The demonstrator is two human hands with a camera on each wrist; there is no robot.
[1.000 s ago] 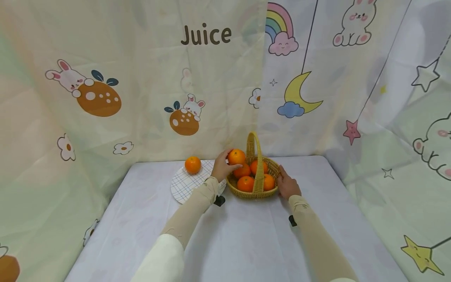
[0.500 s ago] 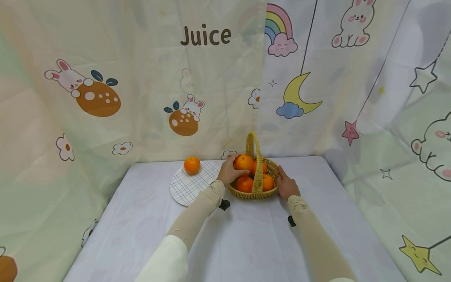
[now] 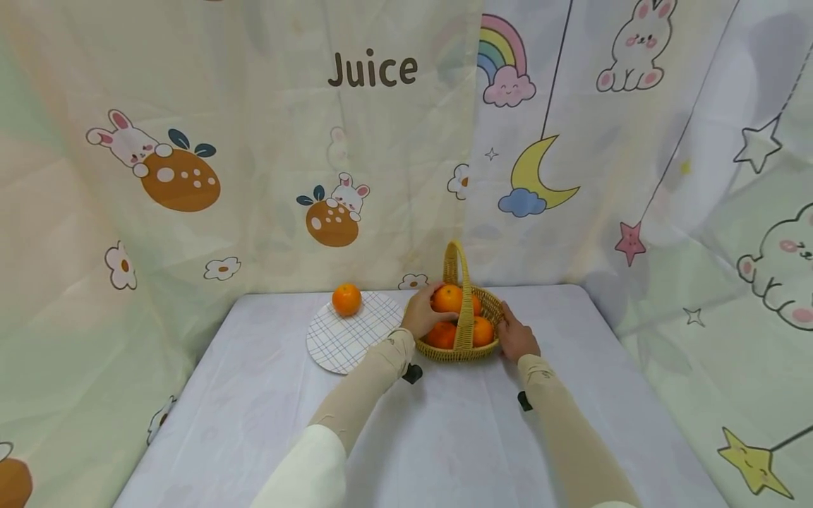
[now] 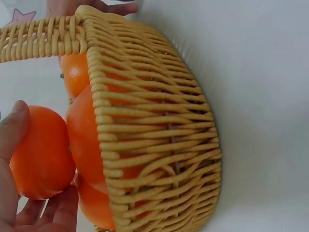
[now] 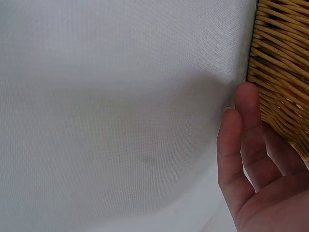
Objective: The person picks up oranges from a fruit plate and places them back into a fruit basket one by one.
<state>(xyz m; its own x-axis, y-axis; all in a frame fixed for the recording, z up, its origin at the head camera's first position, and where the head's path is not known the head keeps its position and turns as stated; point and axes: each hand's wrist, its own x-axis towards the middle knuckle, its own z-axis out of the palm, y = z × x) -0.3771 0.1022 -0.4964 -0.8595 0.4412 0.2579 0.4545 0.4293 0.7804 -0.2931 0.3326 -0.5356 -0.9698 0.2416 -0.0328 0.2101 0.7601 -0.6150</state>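
Note:
My left hand (image 3: 424, 311) grips an orange (image 3: 447, 299) at the left side of the wicker basket (image 3: 460, 354). In the left wrist view the thumb and fingers hold this orange (image 4: 43, 152) against other oranges (image 4: 87, 130) in the basket. My right hand (image 3: 518, 335) is at the basket's right side; the right wrist view has its fingers (image 5: 248, 104) loosely extended against the outer wicker wall (image 5: 282, 63). Its thumb is hidden there. More oranges (image 3: 481, 331) fill the basket under its arched handle (image 3: 466, 296).
Left of the basket lies a round white checked plate (image 3: 346, 346), with one orange (image 3: 346, 300) near its back rim. A white cloth (image 3: 444, 437) covers the table. Printed curtains (image 3: 273, 141) hang behind and at both sides.
My left hand has moved right and slightly down, bringing its orange from above the basket's left rim down among the other oranges. The right hand stays at the basket's side.

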